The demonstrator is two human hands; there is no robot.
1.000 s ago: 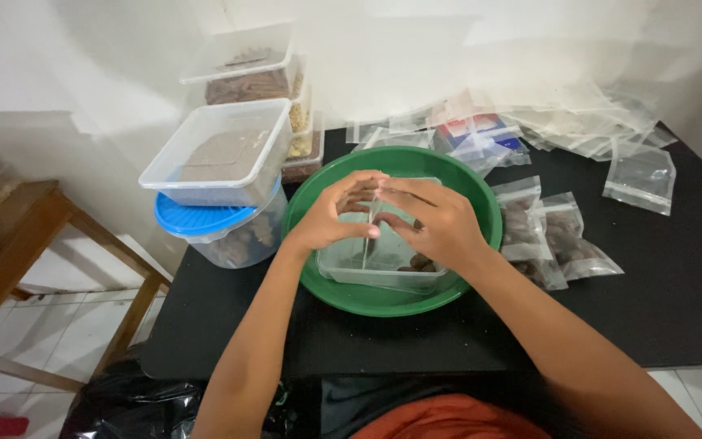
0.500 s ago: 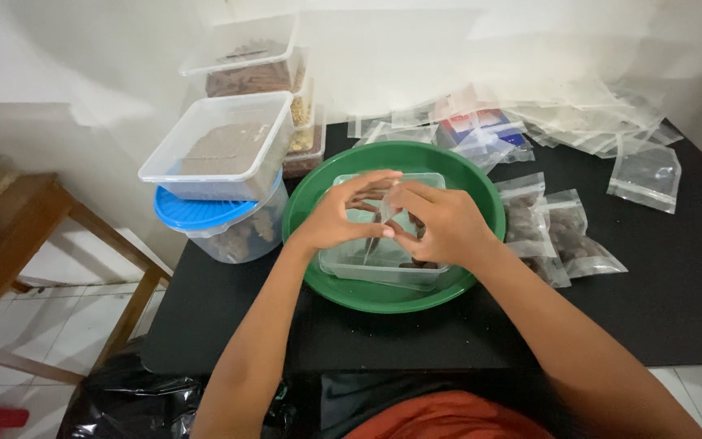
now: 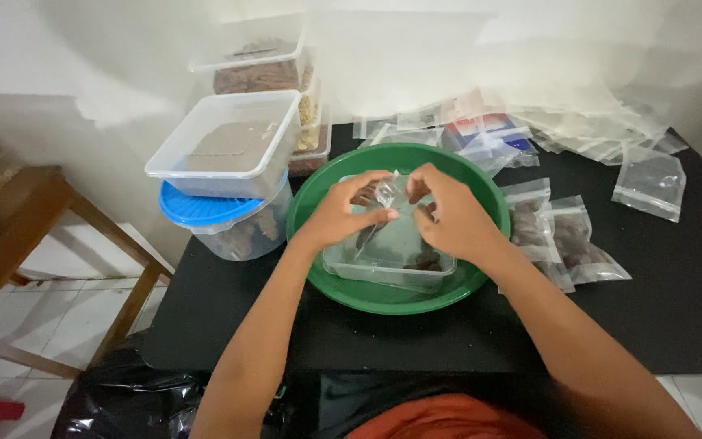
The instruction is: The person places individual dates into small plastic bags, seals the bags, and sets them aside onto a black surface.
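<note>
Left hand [image 3: 343, 213]: at frame centre, fingers pinched on the left edge of a small clear bag [image 3: 385, 195].
Right hand [image 3: 448, 215]: just right of it, fingertips closed on the bag's other edge.
Clear bag: held between both hands, above a clear tray [image 3: 392, 256] with dark bits.
Tray: sits inside a green basin [image 3: 465, 284] on the black table [image 3: 676, 301].
Right of basin: filled pouches [image 3: 566, 236].
Upper left: stacked lidded containers [image 3: 229, 146].

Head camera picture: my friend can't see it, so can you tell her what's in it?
Two bare hands, the left hand and right hand, pinch a small clear plastic bag over a clear tub in a green bowl on a black table. Filled bags lie at the right, stacked lidded containers at the left.
</note>
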